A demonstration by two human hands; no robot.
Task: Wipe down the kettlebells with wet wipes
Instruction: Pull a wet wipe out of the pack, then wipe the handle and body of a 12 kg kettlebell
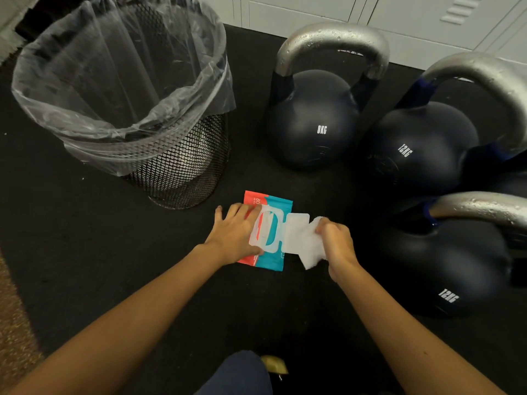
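Observation:
A red and teal wet wipes pack [272, 260] lies on the black floor mat, its clear plastic lid [296, 232] flipped open to the right. My left hand [235, 233] presses flat on the pack. My right hand [335, 238] pinches a white wet wipe [310, 255] just right of the lid. Three dark kettlebells with silver, droplet-covered handles stand to the right: an 8KG one [312, 121] at the back, a 12KG one [419, 143] beside it, and another 12KG one [445, 272] nearest my right arm.
A black mesh waste bin [182, 166] lined with a clear plastic bag stands at the back left, close to the pack. White lockers [399, 15] run along the back. My knee in dark trousers [239, 374] shows at the bottom edge.

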